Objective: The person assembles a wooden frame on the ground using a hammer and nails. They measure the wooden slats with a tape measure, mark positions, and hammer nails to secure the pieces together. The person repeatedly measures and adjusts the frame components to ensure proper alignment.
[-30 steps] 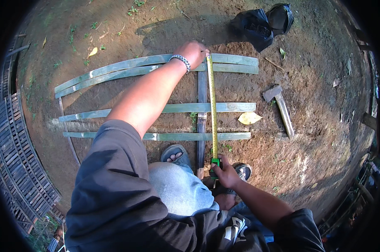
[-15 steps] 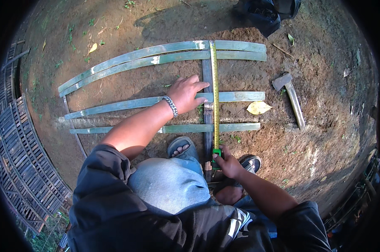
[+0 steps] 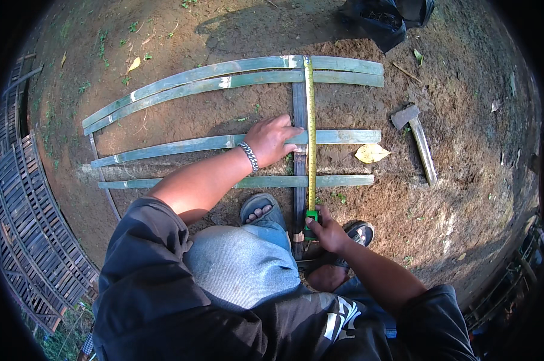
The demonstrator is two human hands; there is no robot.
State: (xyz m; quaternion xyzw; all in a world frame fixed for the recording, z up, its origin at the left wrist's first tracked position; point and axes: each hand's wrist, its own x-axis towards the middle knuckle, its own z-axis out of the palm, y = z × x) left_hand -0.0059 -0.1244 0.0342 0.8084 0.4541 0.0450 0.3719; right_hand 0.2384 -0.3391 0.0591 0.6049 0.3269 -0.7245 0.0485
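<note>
Along the dark upright slat (image 3: 299, 186) runs a yellow measuring tape blade (image 3: 311, 162), drawn out to the far bamboo strips. My right hand (image 3: 331, 231) is closed around the green tape measure case (image 3: 311, 216) at the slat's near end. The middle green bamboo strip (image 3: 344, 137) lies across the slat. My left hand (image 3: 270, 139) grips this strip just left of the tape, forefinger at its far edge and thumb at its near edge; the other fingers are curled. Nearer to me lies another bamboo strip (image 3: 338, 180). Two more bamboo strips (image 3: 193, 77) lie close together at the far side.
A hammer-like tool with a wooden handle (image 3: 425, 153) lies on the soil to the right, past a yellow leaf (image 3: 372, 153). A black plastic bag (image 3: 383, 24) sits at the far right. On the left stands a slatted bamboo panel (image 3: 37, 234). My sandalled foot (image 3: 263, 210) is beside the near strip.
My left hand has come slightly nearer to me, its forefinger lowering from beyond the middle strip onto its far edge. My right hand stays on the tape measure.
</note>
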